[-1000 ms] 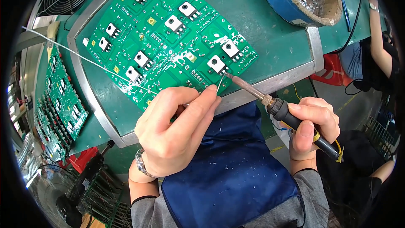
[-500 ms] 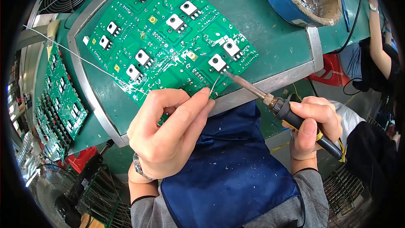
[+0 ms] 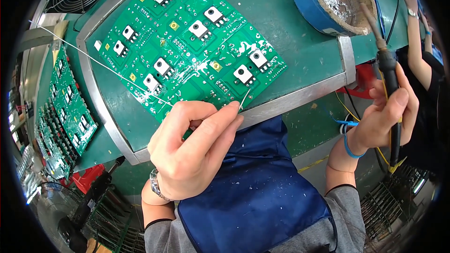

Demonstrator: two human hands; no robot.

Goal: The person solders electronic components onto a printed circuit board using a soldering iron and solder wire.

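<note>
The right hand has moved the soldering iron to the bowl.

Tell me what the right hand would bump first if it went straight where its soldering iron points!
Probably the blue bowl: the soldering iron in the right hand points at its right side, though how high it hovers is unclear.

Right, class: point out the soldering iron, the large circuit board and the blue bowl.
Soldering iron (image 3: 389, 69), head view: its black handle.
Large circuit board (image 3: 187, 49), head view: its green face.
Blue bowl (image 3: 309, 8), head view: its outer wall.
</note>
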